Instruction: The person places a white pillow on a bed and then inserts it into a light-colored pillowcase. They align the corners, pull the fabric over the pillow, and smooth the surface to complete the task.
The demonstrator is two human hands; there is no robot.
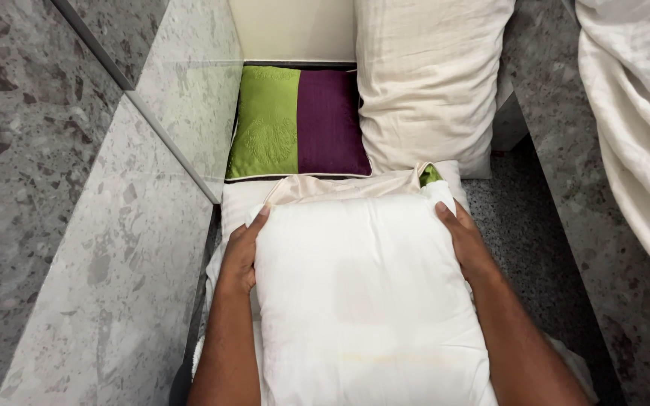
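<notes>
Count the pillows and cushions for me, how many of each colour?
White pillow insert, held by both hands: 1
Cream pillow: 1
Green and purple cushion: 1
Beige cushion cover: 1
Total: 4

Only 1 view: camera sat on my head, looked steeply down and forward along my forearms. Close range; my left hand (242,252) and right hand (464,240) filled lower middle, gripping white pillow (362,301). Frame reached green-and-purple cushion (299,124) at top, marble ledge (114,256) on left, pale bedding (637,113) on right edge.
</notes>
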